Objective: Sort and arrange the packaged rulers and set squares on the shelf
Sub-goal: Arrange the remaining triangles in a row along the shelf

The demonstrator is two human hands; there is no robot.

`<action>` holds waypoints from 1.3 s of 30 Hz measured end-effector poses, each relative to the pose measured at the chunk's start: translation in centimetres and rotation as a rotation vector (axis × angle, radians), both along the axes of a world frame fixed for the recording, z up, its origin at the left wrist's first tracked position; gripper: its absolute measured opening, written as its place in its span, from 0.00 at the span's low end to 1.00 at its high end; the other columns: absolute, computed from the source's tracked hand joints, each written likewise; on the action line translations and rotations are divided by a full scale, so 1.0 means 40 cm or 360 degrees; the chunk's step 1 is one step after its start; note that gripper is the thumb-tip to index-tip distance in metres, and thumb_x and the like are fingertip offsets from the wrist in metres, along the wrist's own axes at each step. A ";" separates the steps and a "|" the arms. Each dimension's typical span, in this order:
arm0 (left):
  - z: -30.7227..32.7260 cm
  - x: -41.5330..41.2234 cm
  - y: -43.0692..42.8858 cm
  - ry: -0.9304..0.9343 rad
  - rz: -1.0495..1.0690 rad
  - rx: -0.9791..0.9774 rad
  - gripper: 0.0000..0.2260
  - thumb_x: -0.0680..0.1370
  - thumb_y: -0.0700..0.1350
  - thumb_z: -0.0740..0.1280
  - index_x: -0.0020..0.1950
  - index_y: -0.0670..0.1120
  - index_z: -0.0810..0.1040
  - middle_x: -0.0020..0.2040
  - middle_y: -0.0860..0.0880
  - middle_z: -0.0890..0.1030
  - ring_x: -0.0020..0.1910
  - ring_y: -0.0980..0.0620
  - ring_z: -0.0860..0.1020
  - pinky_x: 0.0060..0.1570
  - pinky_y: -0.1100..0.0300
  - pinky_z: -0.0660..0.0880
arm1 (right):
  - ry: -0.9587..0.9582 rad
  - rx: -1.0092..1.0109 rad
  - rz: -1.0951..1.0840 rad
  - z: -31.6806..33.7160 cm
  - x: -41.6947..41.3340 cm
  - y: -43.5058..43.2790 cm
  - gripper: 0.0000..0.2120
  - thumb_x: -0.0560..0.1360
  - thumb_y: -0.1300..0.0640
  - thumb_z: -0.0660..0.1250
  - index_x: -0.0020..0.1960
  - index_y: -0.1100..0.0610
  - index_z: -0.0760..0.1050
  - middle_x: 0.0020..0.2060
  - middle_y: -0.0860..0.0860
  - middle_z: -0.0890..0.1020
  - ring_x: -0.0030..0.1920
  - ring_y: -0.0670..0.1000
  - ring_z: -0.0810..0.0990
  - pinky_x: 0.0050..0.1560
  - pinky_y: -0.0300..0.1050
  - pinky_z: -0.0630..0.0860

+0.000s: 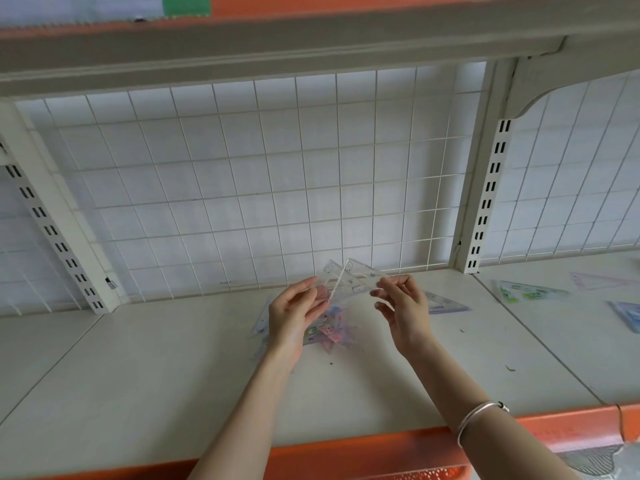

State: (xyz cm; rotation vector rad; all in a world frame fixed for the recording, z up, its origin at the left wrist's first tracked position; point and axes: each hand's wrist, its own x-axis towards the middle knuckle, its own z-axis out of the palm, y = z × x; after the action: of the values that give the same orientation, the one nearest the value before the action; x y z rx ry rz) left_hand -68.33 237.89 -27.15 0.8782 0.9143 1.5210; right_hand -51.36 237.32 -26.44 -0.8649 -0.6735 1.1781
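Both hands are raised above the middle of the white shelf (173, 358). My left hand (294, 313) holds a clear packaged set square (329, 275) by its left edge. My right hand (401, 306) pinches a second clear set square (360, 278) at its right end, and the two packets cross each other. Under the hands a loose pile of packaged set squares (332, 330) with pink, green and blue print lies on the shelf. One more set square (446, 304) lies flat just right of my right hand.
A white wire grid (242, 185) backs the shelf, between slotted uprights (488, 195). The neighbouring shelf bay holds a green-printed set square (530, 292), a pink one (602, 282) and a blue packet (628, 315). An orange strip (346, 452) edges the shelf front. Another shelf (277, 39) hangs overhead.
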 end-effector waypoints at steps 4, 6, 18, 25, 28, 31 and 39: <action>0.004 0.009 -0.007 -0.0093 -0.0109 -0.0050 0.07 0.79 0.30 0.60 0.50 0.39 0.76 0.45 0.43 0.84 0.45 0.45 0.84 0.42 0.60 0.80 | 0.0163 -0.0053 0.0065 0.002 -0.001 0.000 0.13 0.75 0.68 0.65 0.36 0.56 0.66 0.35 0.52 0.79 0.35 0.51 0.82 0.33 0.38 0.73; 0.007 0.015 -0.012 -0.0144 -0.0178 -0.0067 0.05 0.79 0.31 0.60 0.47 0.38 0.74 0.48 0.39 0.82 0.47 0.43 0.83 0.44 0.58 0.81 | 0.0229 -0.0042 0.0089 0.000 0.000 0.000 0.13 0.75 0.69 0.65 0.35 0.58 0.67 0.34 0.53 0.79 0.35 0.52 0.83 0.33 0.37 0.77; -0.002 0.023 -0.028 0.0246 -0.0208 0.0211 0.07 0.79 0.34 0.62 0.50 0.40 0.79 0.45 0.49 0.84 0.50 0.47 0.83 0.50 0.59 0.80 | 0.0150 -0.0138 0.0179 -0.006 -0.002 -0.003 0.10 0.73 0.67 0.69 0.54 0.63 0.78 0.35 0.55 0.82 0.32 0.50 0.81 0.37 0.36 0.79; -0.032 0.027 -0.025 0.0798 0.0085 0.0444 0.16 0.79 0.35 0.63 0.58 0.55 0.77 0.54 0.46 0.83 0.49 0.58 0.82 0.47 0.61 0.80 | 0.0278 -0.0033 0.0177 -0.001 -0.009 -0.004 0.07 0.73 0.73 0.64 0.44 0.63 0.76 0.29 0.52 0.82 0.30 0.47 0.81 0.40 0.36 0.80; -0.042 0.025 -0.031 0.1593 0.0499 0.0594 0.18 0.76 0.41 0.69 0.64 0.57 0.76 0.53 0.51 0.84 0.46 0.56 0.82 0.46 0.63 0.78 | 0.0263 0.0033 0.0140 -0.001 -0.011 -0.003 0.07 0.72 0.74 0.65 0.44 0.63 0.76 0.31 0.53 0.83 0.33 0.49 0.82 0.42 0.37 0.80; -0.030 0.035 -0.030 0.2064 0.0797 0.0908 0.24 0.69 0.45 0.76 0.65 0.53 0.77 0.55 0.53 0.83 0.48 0.53 0.81 0.42 0.62 0.76 | 0.0270 0.0070 0.0112 -0.002 -0.010 0.000 0.07 0.72 0.74 0.65 0.43 0.63 0.76 0.32 0.55 0.83 0.33 0.49 0.82 0.42 0.37 0.80; 0.004 0.067 -0.004 0.2225 0.0825 0.1284 0.16 0.62 0.36 0.79 0.48 0.46 0.85 0.49 0.48 0.80 0.48 0.51 0.72 0.46 0.60 0.72 | 0.0311 0.0073 0.0120 0.002 -0.004 -0.002 0.09 0.73 0.75 0.64 0.43 0.62 0.75 0.32 0.55 0.82 0.33 0.49 0.82 0.41 0.36 0.80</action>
State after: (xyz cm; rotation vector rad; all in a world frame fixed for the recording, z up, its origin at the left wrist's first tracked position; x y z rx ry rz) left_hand -65.66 237.71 -27.00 2.6207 1.5749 1.6051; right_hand -51.51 237.24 -26.37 -0.6802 -0.5747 1.2911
